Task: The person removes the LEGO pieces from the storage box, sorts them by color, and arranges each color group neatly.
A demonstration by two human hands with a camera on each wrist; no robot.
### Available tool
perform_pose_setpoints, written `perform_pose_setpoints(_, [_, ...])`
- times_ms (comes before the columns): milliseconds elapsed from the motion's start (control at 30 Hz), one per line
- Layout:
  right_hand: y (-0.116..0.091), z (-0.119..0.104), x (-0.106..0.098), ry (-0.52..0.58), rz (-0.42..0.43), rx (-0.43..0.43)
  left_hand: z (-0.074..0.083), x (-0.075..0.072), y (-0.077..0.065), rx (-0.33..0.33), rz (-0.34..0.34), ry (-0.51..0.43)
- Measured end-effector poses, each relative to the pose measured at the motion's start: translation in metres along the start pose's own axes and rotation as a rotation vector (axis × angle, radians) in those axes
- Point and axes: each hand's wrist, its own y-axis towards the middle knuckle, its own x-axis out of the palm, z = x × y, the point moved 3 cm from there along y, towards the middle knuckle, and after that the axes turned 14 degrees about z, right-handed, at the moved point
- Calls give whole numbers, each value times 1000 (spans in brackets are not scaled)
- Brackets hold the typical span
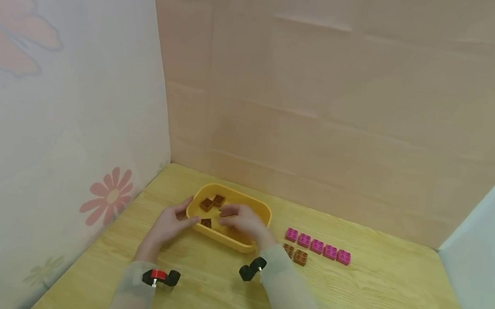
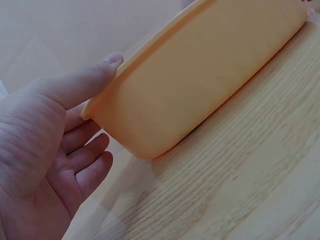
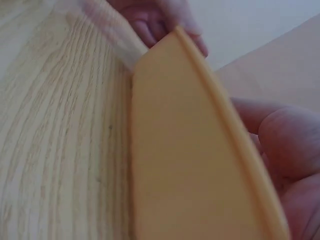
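Observation:
A yellow plastic tub [image 1: 226, 242] lies on the table with three brown toy bricks [image 1: 206, 222] visible inside it. At its left end my left hand [image 1: 170, 225] grips the rim, the thumb on top and fingers along the outside, as the left wrist view [image 2: 65, 135] also shows. My right hand [image 1: 244, 221] reaches over the near wall into the tub, fingers loosely bent and apart, with no brick visible between them. In the right wrist view the tub's wall [image 3: 180, 140] hides most of those fingers. Part of the tub's floor is hidden beneath the right hand.
Right of the tub, several pink bricks [image 1: 317, 246] form a row. Two lighter brown bricks [image 1: 301, 257] lie just in front of that row, one partly covered by the right sleeve. Walls stand behind the table [image 1: 373, 296] and at both sides.

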Motion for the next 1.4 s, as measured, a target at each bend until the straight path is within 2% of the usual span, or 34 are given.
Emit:
perform_pose_setpoints(133, [9, 10, 9, -23, -17, 43, 3, 1, -2, 2, -6, 4])
perform_pose_setpoints(333, [14, 10, 19, -106, -33, -74, 5, 1, -2, 3, 3, 13])
perform_pose_setpoints(400, [15, 10, 21, -112, -42, -87, 4, 0, -1, 6, 1, 5])
perform_pose_setpoints(567, [15, 11, 24, -110, -70, -85, 3, 0, 0, 8, -2, -18])
perform_pose_setpoints(800, [13, 10, 26, -146, -49, -41, 1, 0, 0, 3, 0, 0])
perform_pose_setpoints(1000, [13, 6, 27, -213, -57, -90, 3, 0, -1, 9, -9, -4])
perform_pose_setpoints(1167, [12, 7, 27, -189, -84, -87, 2, 0, 0, 7, -8, 6])
perform_pose_setpoints(1400, [12, 8, 28, -232, -75, -91, 2, 0, -2, -10, -8, -7])
